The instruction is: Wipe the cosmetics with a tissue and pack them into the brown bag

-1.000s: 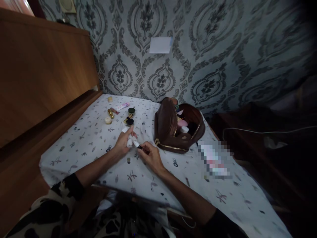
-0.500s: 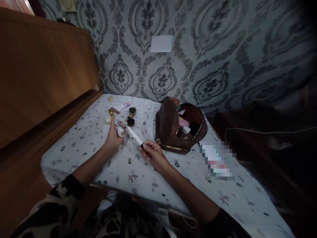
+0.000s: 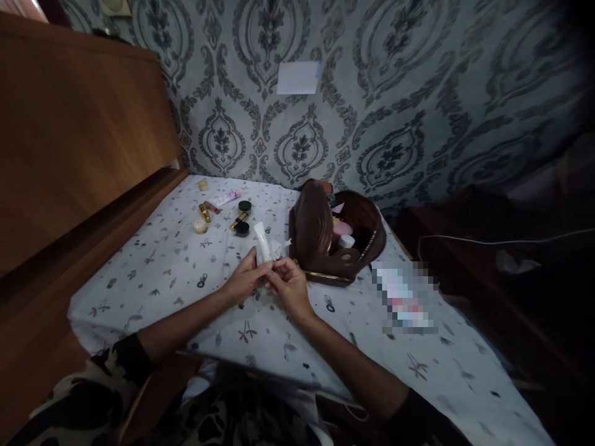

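Observation:
My left hand (image 3: 246, 277) is closed round a slim white tube (image 3: 261, 240), which points up and slightly left. Beside the tube, a crumpled white tissue (image 3: 279, 249) sticks out to the right, apparently in the left hand's fingers too. The fingertips of my right hand (image 3: 294, 286) are closed at the tube's lower end, where the cap is hidden. Both hands meet above the patterned white tablecloth (image 3: 279, 337). Just right of them stands an open brown cosmetic bag (image 3: 312, 226), holding a pink item (image 3: 343, 228) and a white-lidded jar (image 3: 346, 241).
Left of the bag lie a black-lidded jar (image 3: 242, 229), a dark green lid or jar (image 3: 245, 205), a gold tube (image 3: 204, 212), a cream-coloured jar (image 3: 200, 227) and a pink-and-white tube (image 3: 227, 197). A blurred-out item (image 3: 403, 296) lies right. A wooden cabinet (image 3: 88, 124) borders the left.
My left hand has moved right with the tissue, and the two hands have come together. The tube has swung more upright and now sits between both hands.

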A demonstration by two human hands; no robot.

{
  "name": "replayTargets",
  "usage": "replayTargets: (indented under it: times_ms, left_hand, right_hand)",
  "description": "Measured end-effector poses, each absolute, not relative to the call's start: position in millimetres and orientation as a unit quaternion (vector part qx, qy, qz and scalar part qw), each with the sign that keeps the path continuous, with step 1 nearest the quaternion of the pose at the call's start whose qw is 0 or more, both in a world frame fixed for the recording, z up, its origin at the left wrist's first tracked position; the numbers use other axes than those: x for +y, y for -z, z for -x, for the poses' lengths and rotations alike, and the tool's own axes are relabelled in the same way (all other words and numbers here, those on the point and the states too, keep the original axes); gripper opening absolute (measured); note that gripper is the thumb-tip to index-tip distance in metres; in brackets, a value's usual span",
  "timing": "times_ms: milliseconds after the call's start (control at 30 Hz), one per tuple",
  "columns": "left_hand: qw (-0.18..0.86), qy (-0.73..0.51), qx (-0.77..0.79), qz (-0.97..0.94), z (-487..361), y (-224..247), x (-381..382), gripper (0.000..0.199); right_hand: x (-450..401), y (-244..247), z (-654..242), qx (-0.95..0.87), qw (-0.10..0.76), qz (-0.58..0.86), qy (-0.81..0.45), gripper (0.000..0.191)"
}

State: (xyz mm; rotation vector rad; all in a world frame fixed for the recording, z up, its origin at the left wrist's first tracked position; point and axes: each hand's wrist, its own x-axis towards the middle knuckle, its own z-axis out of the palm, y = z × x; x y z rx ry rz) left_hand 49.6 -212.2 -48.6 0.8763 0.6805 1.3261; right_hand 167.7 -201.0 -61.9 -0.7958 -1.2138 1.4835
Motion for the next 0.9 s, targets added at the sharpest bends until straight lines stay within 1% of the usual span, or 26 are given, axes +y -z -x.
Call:
replayTargets:
  times_ms: [133,267,333,400,500,600,700,767,900]
  left_hand:
    - [0.650,-0.612,0.301,-0.336,-45,46,-207,0.040]
    - [0.651,-0.642,0.326,-0.240,-35,45,-201,0.028]
    - [0.659,-0.641,0.324,-0.222,-31,45,-200,0.024]
    - [0.671,-0.631,0.304,-0.242,-31,45,-202,0.022]
    - [0.680,-0.599,0.296,-0.303,-38,50,-206,0.027]
    - [0.665,-0.567,0.331,-0.356,-46,55,-209,0.031]
    - [0.634,-0.572,0.363,-0.372,-47,56,-209,0.030]
    - [0.603,-0.598,0.381,-0.364,-43,54,-206,0.036]
    - [0.557,-0.616,0.383,-0.405,-34,48,-205,0.067]
  right_hand:
    - [-204,59,-171,-0.523,0.508,0.338,-0.596,0.042]
    - [-200,60,-175,-0.520,0.531,0.341,-0.575,0.040]
    - [-197,61,-176,-0.508,0.545,0.349,-0.568,0.040]
    - [-194,62,-177,-0.500,0.550,0.359,-0.564,0.039]
    - [-193,64,-178,-0.512,0.551,0.368,-0.547,0.035]
    - [-193,64,-179,-0.536,0.559,0.374,-0.510,0.030]
    - [-193,62,-180,-0.534,0.557,0.377,-0.512,0.031]
    - [-193,61,-181,-0.522,0.553,0.374,-0.531,0.034]
    - [-193,58,-180,-0.513,0.539,0.340,-0.574,0.037]
